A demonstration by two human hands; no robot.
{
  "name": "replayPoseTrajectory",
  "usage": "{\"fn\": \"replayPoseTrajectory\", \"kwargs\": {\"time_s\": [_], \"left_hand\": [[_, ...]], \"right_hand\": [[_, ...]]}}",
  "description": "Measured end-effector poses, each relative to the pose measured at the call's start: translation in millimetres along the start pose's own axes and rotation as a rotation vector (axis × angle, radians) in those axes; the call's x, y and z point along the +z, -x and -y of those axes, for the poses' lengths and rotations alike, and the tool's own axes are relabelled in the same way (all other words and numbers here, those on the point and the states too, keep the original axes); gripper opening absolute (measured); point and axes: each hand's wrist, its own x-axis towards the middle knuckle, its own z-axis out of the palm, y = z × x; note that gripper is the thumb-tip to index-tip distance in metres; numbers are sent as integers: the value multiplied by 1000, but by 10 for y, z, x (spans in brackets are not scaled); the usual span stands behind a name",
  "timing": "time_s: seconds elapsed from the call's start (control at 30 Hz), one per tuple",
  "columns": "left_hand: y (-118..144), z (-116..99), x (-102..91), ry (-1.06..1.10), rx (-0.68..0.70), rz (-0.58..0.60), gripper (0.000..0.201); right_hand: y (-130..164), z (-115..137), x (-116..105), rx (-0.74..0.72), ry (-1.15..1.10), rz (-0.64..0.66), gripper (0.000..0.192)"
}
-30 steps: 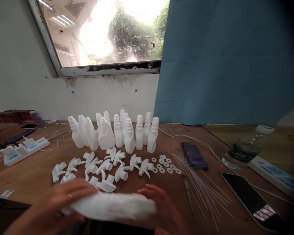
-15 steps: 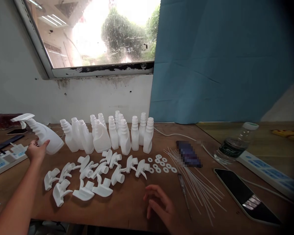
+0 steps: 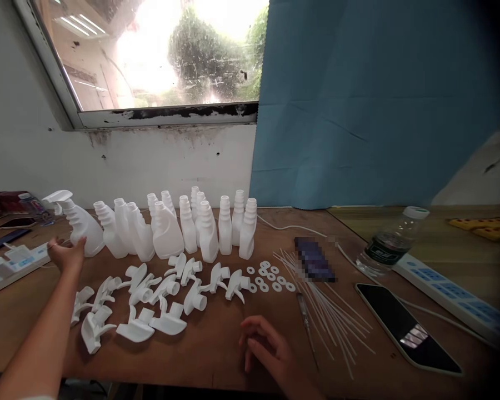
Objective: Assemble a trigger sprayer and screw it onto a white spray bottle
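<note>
My left hand [image 3: 68,254] is closed around the lower part of a white spray bottle [image 3: 86,229] with its trigger head fitted. The bottle stands upright, close beside a row of white bottles without heads [image 3: 166,233]; whether its base touches the table is hidden by my hand. In front of the row lie several loose white trigger heads [image 3: 138,325]. My right hand [image 3: 266,347] rests near the table's front edge, fingers loosely curled, thumb apart, holding nothing. Several small white washers [image 3: 277,287] and thin white tubes [image 3: 337,319] lie beyond and beside it.
A thin screwdriver-like tool [image 3: 307,328] lies right of my right hand. Further right are a phone [image 3: 408,328], a water bottle [image 3: 389,244] and a power strip [image 3: 445,294]. Another power strip [image 3: 37,255] sits at the left. A wall and window back the table [image 3: 216,355].
My left hand has brought the spray bottle rightward, up against the row, and it is now more upright. The view has shifted slightly. My right hand stays in nearly the same place.
</note>
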Motion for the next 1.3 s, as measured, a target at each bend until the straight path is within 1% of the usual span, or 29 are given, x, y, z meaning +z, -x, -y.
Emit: {"fn": "replayPoseTrajectory", "kwargs": {"time_s": [0.07, 0.1, 0.13, 0.17, 0.23, 0.27, 0.33, 0.37, 0.4, 0.43, 0.53, 0.6, 0.67, 0.73, 0.8, 0.9, 0.97, 1.0, 1.1, 1.17, 1.3], "left_hand": [[151, -101, -85, 123, -88, -56, 23], [268, -159, -142, 189, -127, -68, 25], [413, -217, -207, 257, -136, -60, 28], [586, -272, -281, 324, -129, -28, 30], [991, -366, -437, 430, -82, 103, 20], [1207, -407, -509, 460, -54, 196, 20], [1620, -490, -621, 450, -14, 412, 27], [1805, -540, -653, 428, 7, 497, 28], [1972, -601, -669, 399, 64, 576, 27], [2120, -675, -665, 359, 166, 668, 25], [2496, -962, -559, 307, 534, 908, 14], [2721, -1164, -437, 289, 741, 1054, 20], [2938, -1320, -316, 236, 929, 1137, 33], [3132, -1400, -225, 174, 1088, 1150, 40], [3281, -1404, -171, 127, 1177, 1128, 40], [3399, -1326, -130, 86, 1199, 1084, 39], [3423, -1267, -108, 74, 1206, 1067, 39], [3428, -1245, -99, 73, 1212, 1065, 38], [3441, -1209, -91, 85, 1227, 1073, 34], [3453, -1207, -103, 89, 1232, 1073, 32], [3466, -1221, -125, 99, 1194, 1026, 40]], "right_hand": [[4, 0, -2, 0, 1, 2, 37], [3, -8, -4, 1, 2, 2, 37], [0, -20, -6, 2, 1, 3, 37], [-4, -33, -7, 3, 0, 5, 38], [-13, -57, -4, 1, 8, 10, 38], [-14, -61, 1, -2, 18, 8, 38], [-8, -47, 10, -20, 59, 2, 35], [-1, -29, 10, -37, 121, -7, 33], [5, -7, 2, -61, 209, -23, 30], [10, 17, -16, -89, 307, -42, 28], [-2, 60, -143, -178, 590, -132, 26], [-34, 48, -265, -240, 704, -213, 24], [-70, 18, -371, -297, 799, -287, 24], [-94, -6, -430, -312, 898, -301, 30], [-99, -7, -437, -298, 1068, -239, 42], [-88, 26, -394, -286, 1312, -102, 58], [-82, 47, -369, -316, 1347, -84, 62], [-79, 52, -363, -334, 1343, -96, 60], [-74, 39, -369, -374, 1310, -141, 47], [-71, 12, -384, -388, 1297, -153, 42], [-73, -35, -416, -408, 1249, -147, 37]]}}
